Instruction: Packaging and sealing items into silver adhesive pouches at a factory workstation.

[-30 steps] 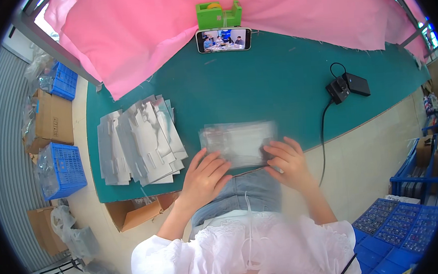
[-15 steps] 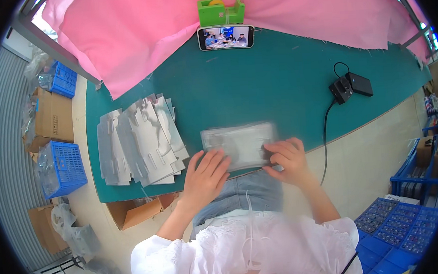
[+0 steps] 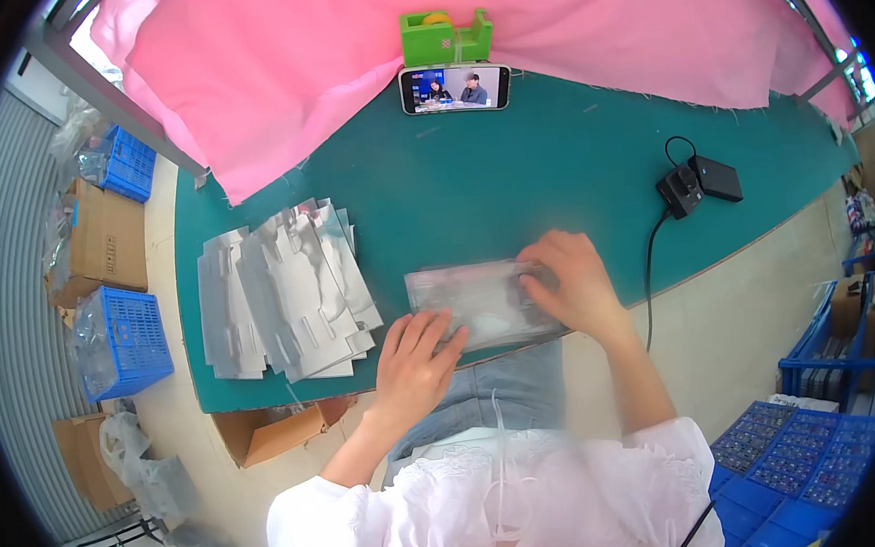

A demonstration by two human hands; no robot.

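A flat, rectangular stack of clear, silvery plastic sheets lies near the table's front edge, blurred by motion, so its layers do not show clearly. My left hand holds its left end, fingers bent over the top and thumb by the near edge. At the far right corner, my right hand grips the stack with thumb and bent fingers. To the left lies a fanned pile of silver die-cut flat sheets with slots and tabs, which neither hand touches.
A phone showing a video leans before a green tape dispenser at the far edge of the green table. Black cabled devices sit at right. Pink cloth hangs behind; blue crates and an open carton stand below left.
My right hand has moved up from the stack's right side to its far right corner. My left hand stays at the left end. The view has shifted slightly, and the phone's picture differs.
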